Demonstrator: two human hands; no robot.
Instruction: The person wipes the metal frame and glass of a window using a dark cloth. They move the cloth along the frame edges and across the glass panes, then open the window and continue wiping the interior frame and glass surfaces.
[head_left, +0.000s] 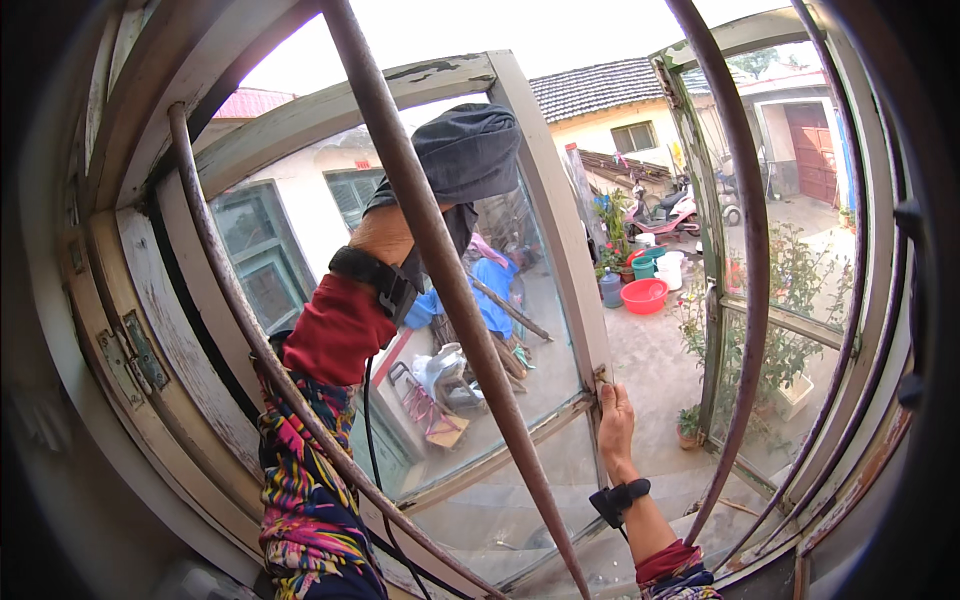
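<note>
My left hand (457, 161) reaches out between the rusty metal bars and is wrapped in or covered by a dark grey cloth (476, 150), which lies against the upper glass pane (536, 247) of an outward-opened wooden window sash (551, 187). The cloth hides my left fingers. Lower right, my right hand (616, 424) holds the sash's edge at a small metal latch piece (600, 375), its fingers closed there. Both wrists wear black straps, and a black cable hangs by the left arm. Paint is peeling from the sash frame.
Metal bars (465, 322) cross the window opening. A second sash (709, 300) stands open at right, with potted plants behind it. Outside are a red basin (645, 296), buckets, a pink scooter (667, 214), stacked wood and a blue tarp (491, 296).
</note>
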